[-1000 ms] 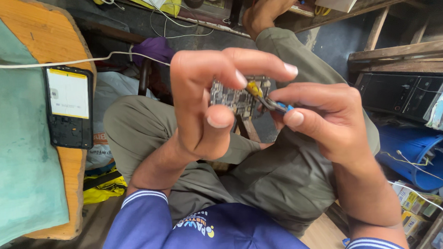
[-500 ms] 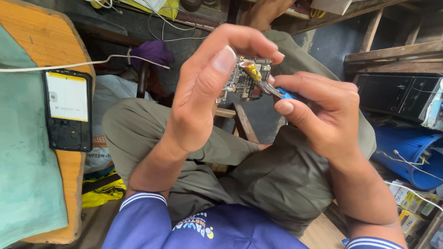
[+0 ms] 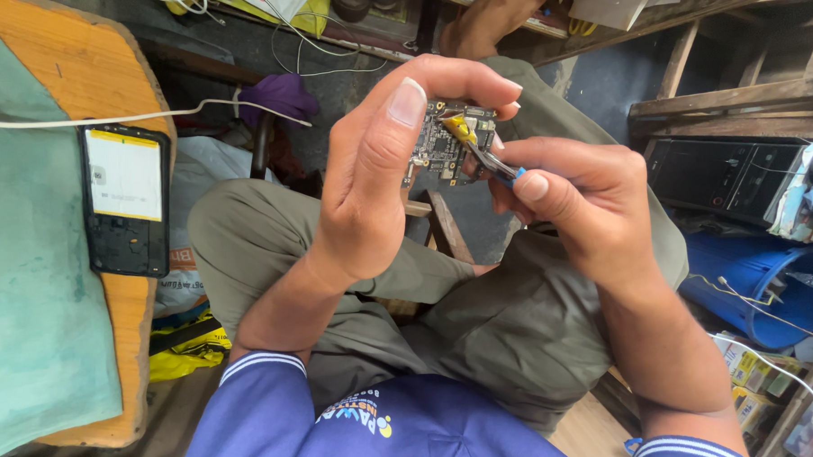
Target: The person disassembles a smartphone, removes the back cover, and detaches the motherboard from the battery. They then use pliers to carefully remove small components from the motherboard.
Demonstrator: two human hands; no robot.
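Note:
My left hand (image 3: 382, 171) holds a small dark circuit board (image 3: 441, 146) upright between thumb and fingertips, above my lap. My right hand (image 3: 586, 209) grips metal tweezers (image 3: 487, 158) with a blue handle. The tweezers' tips pinch a yellow strip (image 3: 458, 126) on the board's face. Most of the board's lower edge is hidden behind my left thumb and fingers.
An opened phone body (image 3: 126, 200) lies on a wooden table (image 3: 104, 77) with a green cloth (image 3: 26, 305) at the left; a white cable (image 3: 150, 114) crosses it. A blue bucket (image 3: 751, 288), dark electronics boxes (image 3: 720, 177) and wooden shelves stand at the right.
My left hand has turned and raised the board, so its face now shows. The tweezers have stayed on the yellow strip.

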